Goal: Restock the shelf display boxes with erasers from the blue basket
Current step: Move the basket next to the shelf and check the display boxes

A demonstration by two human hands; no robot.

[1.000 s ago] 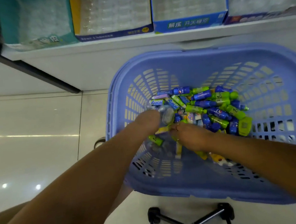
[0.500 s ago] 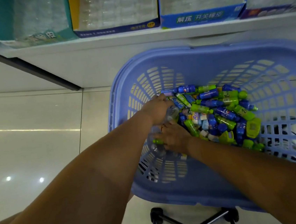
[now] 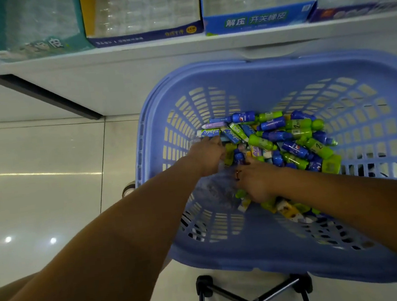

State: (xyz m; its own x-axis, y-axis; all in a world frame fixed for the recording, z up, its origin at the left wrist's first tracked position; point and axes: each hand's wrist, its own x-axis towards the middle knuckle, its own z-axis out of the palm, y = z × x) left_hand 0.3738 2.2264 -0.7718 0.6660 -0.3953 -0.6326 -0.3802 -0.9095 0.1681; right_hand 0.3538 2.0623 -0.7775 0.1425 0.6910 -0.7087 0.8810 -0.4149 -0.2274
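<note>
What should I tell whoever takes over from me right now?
Left hand: down among the erasers, grip hidden.
Right hand: beside it in the pile, fingers buried, grip hidden.
Erasers: heaped in the blue basket, which sits on a folding stand below the shelf.
Display boxes: four on the shelf, clear trays look unfilled.
Done: nothing visibly restocked.
Left: lift erasers out and fill the boxes.

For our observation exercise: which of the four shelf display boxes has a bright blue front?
The third display box from the left, bearing green characters; the others are teal, yellow-and-navy, and purple.
</note>
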